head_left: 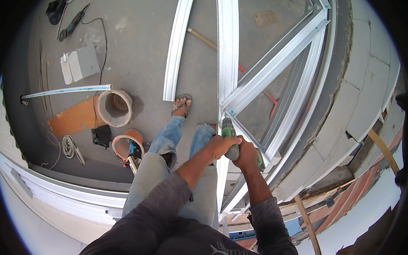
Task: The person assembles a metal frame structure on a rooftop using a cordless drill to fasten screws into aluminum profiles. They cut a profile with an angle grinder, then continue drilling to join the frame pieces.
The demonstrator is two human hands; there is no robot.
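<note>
While both hands grip green power drill (229,134), left hand (220,146) wraps body, right hand (246,155) clasps rear; bit presses aluminium frame (264,80) joint, centre-near. Risk: bit skates off smooth metal; open wall edge right, balance could go.

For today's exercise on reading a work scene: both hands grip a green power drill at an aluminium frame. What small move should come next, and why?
Probably press the drill straight into the aluminium frame: the left hand and right hand both clasp it, and its nose already sits near the joint where the bars meet.
</note>
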